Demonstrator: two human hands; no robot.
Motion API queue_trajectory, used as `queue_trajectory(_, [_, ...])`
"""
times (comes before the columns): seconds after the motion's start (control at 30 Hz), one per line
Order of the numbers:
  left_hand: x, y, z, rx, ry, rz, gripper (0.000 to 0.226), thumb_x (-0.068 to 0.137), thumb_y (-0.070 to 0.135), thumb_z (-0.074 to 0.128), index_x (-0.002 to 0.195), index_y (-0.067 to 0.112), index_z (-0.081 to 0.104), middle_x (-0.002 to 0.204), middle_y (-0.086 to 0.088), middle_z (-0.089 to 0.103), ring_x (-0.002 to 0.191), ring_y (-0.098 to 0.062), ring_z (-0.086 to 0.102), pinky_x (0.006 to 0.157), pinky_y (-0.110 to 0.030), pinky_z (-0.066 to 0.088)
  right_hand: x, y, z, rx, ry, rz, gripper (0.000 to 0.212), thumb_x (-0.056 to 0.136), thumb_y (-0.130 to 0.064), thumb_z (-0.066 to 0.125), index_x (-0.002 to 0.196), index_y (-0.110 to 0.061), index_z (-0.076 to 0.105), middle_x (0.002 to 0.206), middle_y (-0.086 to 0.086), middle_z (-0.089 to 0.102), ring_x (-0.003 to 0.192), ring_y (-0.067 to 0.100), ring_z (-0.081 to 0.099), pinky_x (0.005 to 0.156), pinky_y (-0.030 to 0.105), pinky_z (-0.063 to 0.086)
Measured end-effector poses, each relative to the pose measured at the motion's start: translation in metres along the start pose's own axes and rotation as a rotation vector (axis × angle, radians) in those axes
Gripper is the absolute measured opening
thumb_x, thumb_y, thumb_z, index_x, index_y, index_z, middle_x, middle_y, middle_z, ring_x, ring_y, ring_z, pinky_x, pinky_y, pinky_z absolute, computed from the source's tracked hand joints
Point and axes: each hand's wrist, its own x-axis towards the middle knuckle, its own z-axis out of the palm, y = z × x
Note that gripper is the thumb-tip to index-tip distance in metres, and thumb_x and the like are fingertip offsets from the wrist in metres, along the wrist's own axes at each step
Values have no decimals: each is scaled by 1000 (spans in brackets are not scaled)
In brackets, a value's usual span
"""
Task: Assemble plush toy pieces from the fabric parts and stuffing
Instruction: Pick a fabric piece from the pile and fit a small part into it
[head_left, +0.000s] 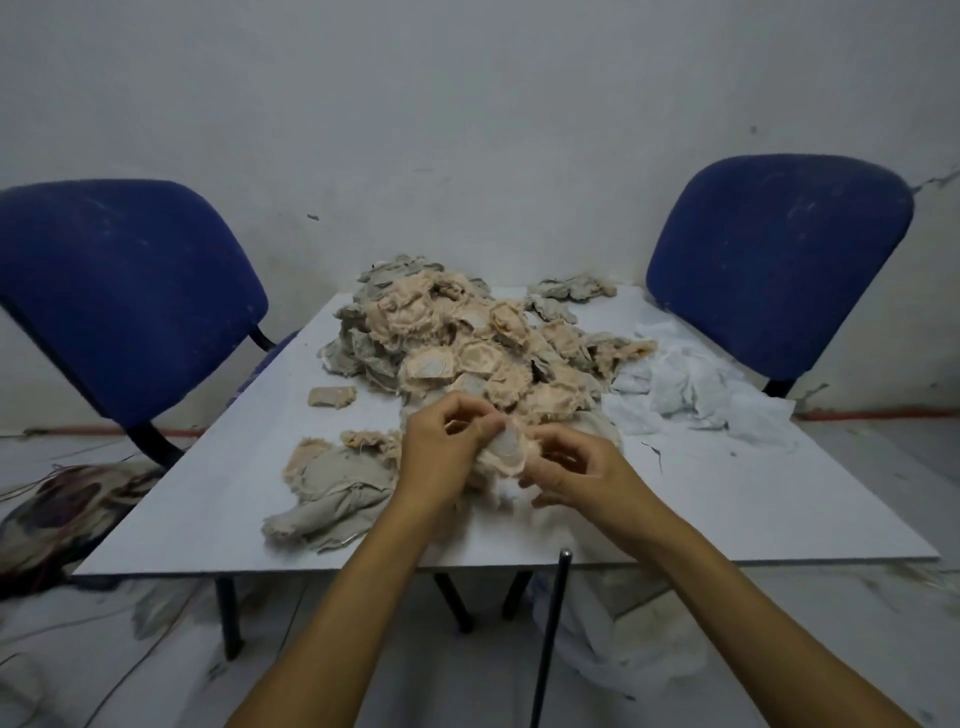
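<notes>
A small peach fabric piece (506, 451) with a pale round patch sits between my hands above the white table (218, 467). My left hand (441, 447) pinches its upper left edge with curled fingers. My right hand (574, 470) grips its right side. Behind them lies a big pile of peach and grey fabric parts (457, 338). A flat grey and peach sewn piece (337, 488) lies left of my left hand. White stuffing (691, 395) is heaped at the right of the table.
Two blue chairs stand behind the table, one at the left (119, 296) and one at the right (779, 260). A patterned cushion (67, 514) lies on the floor at the left. A thin black rod (550, 634) stands by the table's near edge.
</notes>
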Motion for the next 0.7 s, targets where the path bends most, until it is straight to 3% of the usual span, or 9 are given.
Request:
queue_trajectory(0.13, [-14,0,1,-118,-154,-118,18,87,11,70,75,23,72,74,11,68,74,-6,63,67,-20,51,-15,0,7,-28,-68,-46,9,85,-16,77,92,-18,72,76,-6,68,74,10,66,64,26,56])
queue_trajectory(0.2, [-19,1,1,-199,-262,-212,10,85,26,68,81,18,73,78,2,69,76,-13,62,67,-24,51,-15,0,8,19,-18,-44,7,82,-20,77,81,-25,73,74,-6,67,73,10,66,67,26,56])
queue_trajectory(0.3, [-23,0,-4,-408,-408,-373,24,84,33,67,88,11,74,83,-9,66,79,-22,58,69,-30,47,-11,2,7,140,5,-20,9,78,-30,77,81,-24,73,79,-2,67,77,12,66,71,26,55])
queue_trajectory(0.43, [-24,4,-19,-597,-612,-438,38,74,32,82,100,6,71,86,-7,63,74,-15,58,64,-25,46,-3,5,11,228,27,26,20,73,-30,74,89,-18,75,81,3,65,79,13,62,71,27,54])
queue_trajectory(0.53, [-20,7,-26,-596,-571,-396,39,81,17,69,110,-5,57,99,-14,61,83,-18,59,69,-26,51,5,4,18,285,80,43,18,70,-26,72,85,-16,74,87,10,63,82,16,61,69,27,54])
queue_trajectory(0.7, [-20,5,-21,-548,-408,-293,5,79,11,70,81,10,65,86,-8,67,78,-15,62,68,-24,51,5,3,28,214,172,7,8,75,-16,62,75,-16,70,82,10,62,79,16,59,65,27,52])
